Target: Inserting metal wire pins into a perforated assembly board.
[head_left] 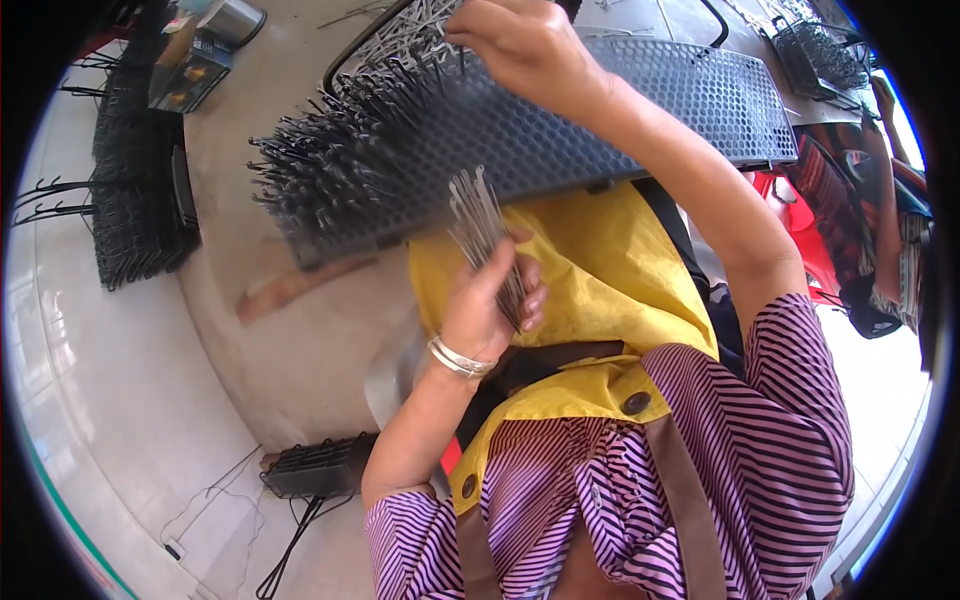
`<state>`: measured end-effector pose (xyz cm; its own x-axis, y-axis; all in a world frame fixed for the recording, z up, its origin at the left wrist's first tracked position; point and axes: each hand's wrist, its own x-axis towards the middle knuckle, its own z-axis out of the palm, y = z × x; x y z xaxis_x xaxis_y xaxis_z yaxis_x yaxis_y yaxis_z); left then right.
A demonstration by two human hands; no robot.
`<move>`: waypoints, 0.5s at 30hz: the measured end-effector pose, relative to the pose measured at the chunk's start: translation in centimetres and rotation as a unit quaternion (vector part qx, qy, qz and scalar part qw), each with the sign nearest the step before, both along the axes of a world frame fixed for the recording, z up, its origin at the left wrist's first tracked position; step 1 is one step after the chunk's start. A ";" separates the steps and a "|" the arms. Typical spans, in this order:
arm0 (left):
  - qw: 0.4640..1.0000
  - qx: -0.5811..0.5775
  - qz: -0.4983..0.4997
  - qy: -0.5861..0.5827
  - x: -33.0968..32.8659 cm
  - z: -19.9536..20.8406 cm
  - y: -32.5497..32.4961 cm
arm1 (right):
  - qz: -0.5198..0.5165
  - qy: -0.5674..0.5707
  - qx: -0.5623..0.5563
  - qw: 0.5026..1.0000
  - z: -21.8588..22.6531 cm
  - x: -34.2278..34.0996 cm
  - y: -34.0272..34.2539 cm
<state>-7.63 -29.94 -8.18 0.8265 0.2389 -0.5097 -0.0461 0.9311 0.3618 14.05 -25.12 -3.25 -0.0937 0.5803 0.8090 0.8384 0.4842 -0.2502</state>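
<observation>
Left hand (pixel 485 300): fingers wrapped round a bundle of thin grey metal rods with bent tips (pixel 478 210), gripped near the lower ends, tips fanned up and forward. Right hand (pixel 530 45): up over the far edge of the panel, fingers bent in toward the thumb; can't tell whether they're closed on a rod.

Below it: long dark-grey perforated metal panel (pixel 650 95), tilted in view, near edge over the lap. Its left part is packed with upright black hooked rods (pixel 335 155); right part shows bare holes. Bundle sits just off the panel's near edge.

Beyond the panel: loose pale-grey metal strips (pixel 412 38), heaped inside a black frame. Silver bracelet (pixel 460 358) on left wrist, yellow cloth apron (pixel 620 250) over a pink-and-black striped shirt (pixel 770 430).

Far left: tall black stack of hooked wire (pixel 140 170), printed cardboard box (pixel 195 72) beside it. Right edge: another person (pixel 835 180), partly visible, near a red plastic seat (pixel 800 225).
</observation>
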 end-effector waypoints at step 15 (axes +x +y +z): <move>0.999 0.024 0.027 -0.022 -0.2 0.0 0.3 | -0.066 0.240 -0.322 0.914 -1.1 -5.0 -5.5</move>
